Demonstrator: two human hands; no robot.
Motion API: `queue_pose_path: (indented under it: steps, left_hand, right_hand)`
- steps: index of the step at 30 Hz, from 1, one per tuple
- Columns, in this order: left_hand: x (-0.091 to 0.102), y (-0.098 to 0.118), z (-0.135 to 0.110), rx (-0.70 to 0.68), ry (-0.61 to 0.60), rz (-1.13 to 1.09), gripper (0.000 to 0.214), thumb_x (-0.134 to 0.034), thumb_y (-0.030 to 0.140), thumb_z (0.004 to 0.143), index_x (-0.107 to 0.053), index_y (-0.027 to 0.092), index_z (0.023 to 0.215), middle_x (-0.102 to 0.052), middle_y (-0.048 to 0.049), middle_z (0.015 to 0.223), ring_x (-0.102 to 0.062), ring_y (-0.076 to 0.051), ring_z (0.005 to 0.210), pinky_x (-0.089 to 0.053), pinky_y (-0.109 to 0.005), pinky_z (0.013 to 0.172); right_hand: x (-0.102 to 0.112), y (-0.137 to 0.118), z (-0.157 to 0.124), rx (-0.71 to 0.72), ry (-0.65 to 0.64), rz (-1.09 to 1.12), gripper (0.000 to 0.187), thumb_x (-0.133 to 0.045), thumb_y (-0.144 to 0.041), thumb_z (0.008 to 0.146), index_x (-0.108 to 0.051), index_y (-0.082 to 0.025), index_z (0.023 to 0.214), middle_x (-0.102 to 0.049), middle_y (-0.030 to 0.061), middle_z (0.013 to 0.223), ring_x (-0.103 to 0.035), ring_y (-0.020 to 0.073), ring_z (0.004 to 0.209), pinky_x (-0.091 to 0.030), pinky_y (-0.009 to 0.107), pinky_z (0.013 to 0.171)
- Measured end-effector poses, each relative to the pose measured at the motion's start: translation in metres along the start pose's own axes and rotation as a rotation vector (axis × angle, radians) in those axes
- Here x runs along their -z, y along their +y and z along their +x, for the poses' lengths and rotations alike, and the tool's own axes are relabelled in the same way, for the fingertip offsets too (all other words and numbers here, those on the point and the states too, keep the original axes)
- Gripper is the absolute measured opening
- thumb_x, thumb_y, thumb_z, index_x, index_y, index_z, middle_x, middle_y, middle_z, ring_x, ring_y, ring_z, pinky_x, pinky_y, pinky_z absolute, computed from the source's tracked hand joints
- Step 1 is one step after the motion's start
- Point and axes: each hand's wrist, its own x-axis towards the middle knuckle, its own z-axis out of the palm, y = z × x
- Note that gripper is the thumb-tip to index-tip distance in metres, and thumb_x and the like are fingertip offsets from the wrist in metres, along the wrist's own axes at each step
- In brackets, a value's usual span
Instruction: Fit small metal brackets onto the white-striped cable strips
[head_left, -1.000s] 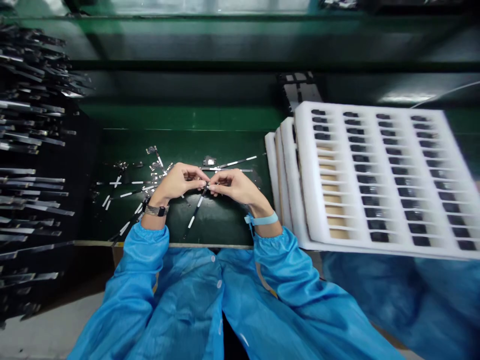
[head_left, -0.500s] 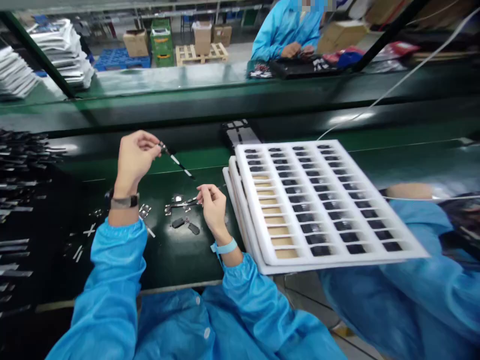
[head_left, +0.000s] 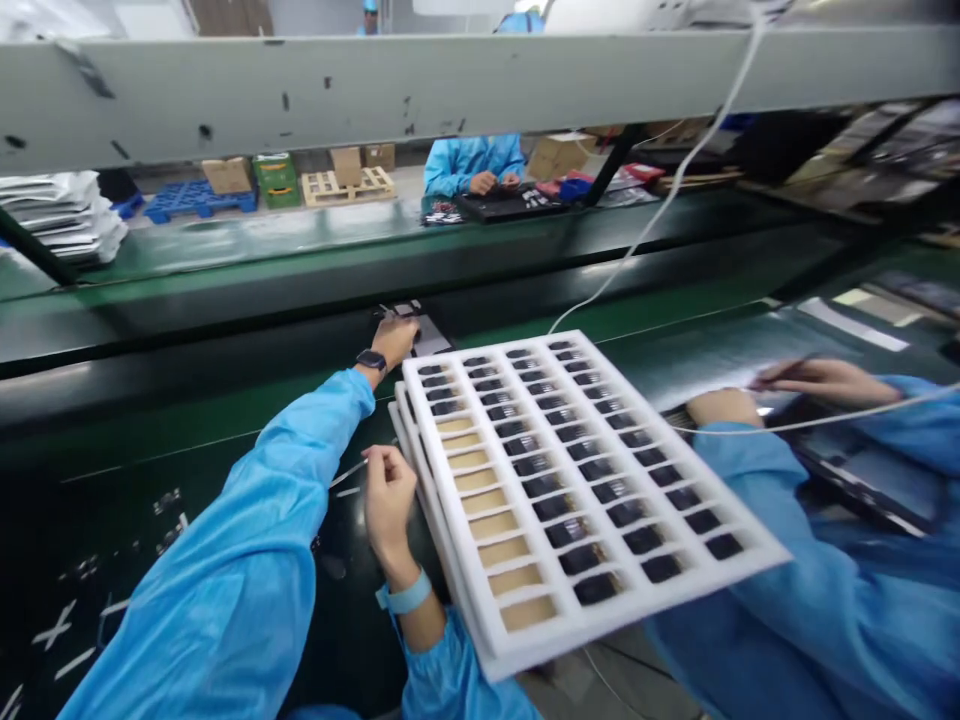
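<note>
My left hand (head_left: 395, 340) reaches far forward to a dark tray of small parts (head_left: 420, 322) just beyond the white foam tray (head_left: 480, 620); its fingers are curled down onto the parts and what they grip is hidden. My right hand (head_left: 388, 495) rests on the green bench beside the foam tray's near-left edge, fingers pinched on a thin white strip (head_left: 347, 474). The foam tray has rows of slots, most filled with small black components (head_left: 570, 470), one column showing tan empty slots.
A co-worker's hands (head_left: 817, 385) and blue sleeve work at the right with a white cable (head_left: 675, 180) running across. Loose black-and-white strips (head_left: 75, 630) lie at the lower left. Another person in blue (head_left: 472, 165) works across the green conveyor (head_left: 225, 270).
My head has lifted and turned. My left hand carried its strip from mid-air forward to the dark tray beyond the foam tray. My right hand stayed low on the bench, pinching a strip.
</note>
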Motion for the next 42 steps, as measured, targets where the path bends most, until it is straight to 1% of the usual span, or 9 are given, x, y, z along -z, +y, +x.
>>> queue_pose_path:
  steps: [5, 10, 13, 19, 25, 29, 32, 36, 42]
  left_hand:
    - [-0.01, -0.012, -0.026, -0.128, -0.139, 0.06, 0.028, -0.075, 0.03, 0.094, -0.063, 0.023, 0.07, -0.069, -0.0037, 0.071, -0.07, -0.02, 0.081, -0.05, -0.031, 0.079]
    - [0.031, -0.023, -0.058, -0.103, -0.137, 0.092, 0.012, -0.065, 0.02, 0.098, -0.072, 0.017, 0.088, -0.077, -0.0126, 0.098, -0.07, -0.024, 0.105, -0.048, -0.035, 0.099]
    - [0.066, -0.036, -0.093, -0.008, -0.045, 0.09, 0.019, -0.062, 0.017, 0.097, -0.076, 0.015, 0.111, -0.078, -0.018, 0.115, -0.069, -0.031, 0.112, -0.047, -0.043, 0.102]
    - [0.147, -0.055, -0.206, 0.201, 0.072, -0.006, 0.022, -0.067, 0.027, 0.094, -0.079, 0.018, 0.111, -0.081, -0.0102, 0.102, -0.072, -0.027, 0.094, -0.052, -0.039, 0.094]
    - [0.203, -0.059, -0.35, 0.407, 0.032, -0.06, 0.017, -0.074, 0.035, 0.089, -0.08, 0.022, 0.098, -0.082, -0.0077, 0.099, -0.074, -0.026, 0.092, -0.057, -0.038, 0.092]
    - [0.214, -0.06, -0.432, 0.519, 0.031, -0.022, 0.02, -0.074, 0.04, 0.088, -0.08, 0.024, 0.098, -0.082, -0.0064, 0.097, -0.075, -0.027, 0.091, -0.059, -0.04, 0.092]
    - [0.211, -0.059, -0.473, 0.578, 0.023, -0.004, 0.021, -0.073, 0.042, 0.09, -0.08, 0.025, 0.101, -0.082, -0.0059, 0.099, -0.075, -0.028, 0.09, -0.059, -0.04, 0.09]
    - [0.199, -0.057, -0.499, 0.577, 0.029, 0.04, 0.022, -0.071, 0.041, 0.092, -0.078, 0.026, 0.107, -0.08, -0.0078, 0.108, -0.073, -0.031, 0.098, -0.058, -0.046, 0.096]
    - [0.187, -0.056, -0.508, 0.529, 0.067, 0.092, 0.022, -0.067, 0.038, 0.096, -0.075, 0.025, 0.111, -0.074, -0.0118, 0.122, -0.064, -0.036, 0.121, -0.051, -0.051, 0.11]
  right_hand:
    - [0.0, -0.005, -0.002, 0.007, -0.021, 0.009, 0.034, -0.053, -0.054, 0.098, -0.068, -0.026, 0.086, -0.068, 0.0086, 0.08, -0.062, 0.0293, 0.076, -0.053, 0.042, 0.069]
    - [0.002, -0.012, -0.004, -0.011, -0.02, -0.042, 0.031, -0.052, -0.049, 0.098, -0.068, -0.025, 0.087, -0.068, 0.0089, 0.082, -0.061, 0.0276, 0.078, -0.053, 0.039, 0.07]
    - [0.003, -0.014, 0.0, -0.03, -0.008, -0.09, 0.029, -0.05, -0.044, 0.1, -0.069, -0.023, 0.094, -0.07, 0.0094, 0.086, -0.061, 0.0261, 0.083, -0.053, 0.037, 0.075]
    - [0.015, -0.012, -0.013, 0.09, 0.048, -0.135, 0.03, -0.045, -0.043, 0.103, -0.066, -0.021, 0.105, -0.068, 0.0079, 0.089, -0.061, 0.0236, 0.085, -0.052, 0.034, 0.08]
    - [0.066, 0.012, -0.067, 0.188, -0.139, -0.272, 0.02, -0.054, -0.035, 0.101, -0.067, -0.021, 0.109, -0.068, 0.0054, 0.088, -0.063, 0.0207, 0.078, -0.05, 0.03, 0.071]
    - [0.098, 0.029, -0.087, 0.234, -0.256, -0.511, 0.022, -0.053, -0.029, 0.1, -0.068, -0.019, 0.113, -0.07, 0.0073, 0.094, -0.061, 0.0206, 0.075, -0.05, 0.032, 0.072]
    - [0.107, 0.034, -0.089, 0.319, -0.307, -0.688, 0.025, -0.05, -0.021, 0.099, -0.07, -0.018, 0.114, -0.068, 0.009, 0.097, -0.061, 0.0222, 0.077, -0.052, 0.035, 0.076]
    - [0.1, 0.026, -0.086, 0.386, -0.358, -0.819, 0.025, -0.055, -0.018, 0.097, -0.072, -0.018, 0.115, -0.066, 0.0118, 0.101, -0.064, 0.0281, 0.092, -0.054, 0.041, 0.086]
    - [0.08, 0.023, -0.072, 0.431, -0.454, -1.024, 0.012, -0.069, -0.023, 0.096, -0.076, -0.02, 0.106, -0.06, 0.0148, 0.108, -0.057, 0.0357, 0.107, -0.049, 0.051, 0.097]
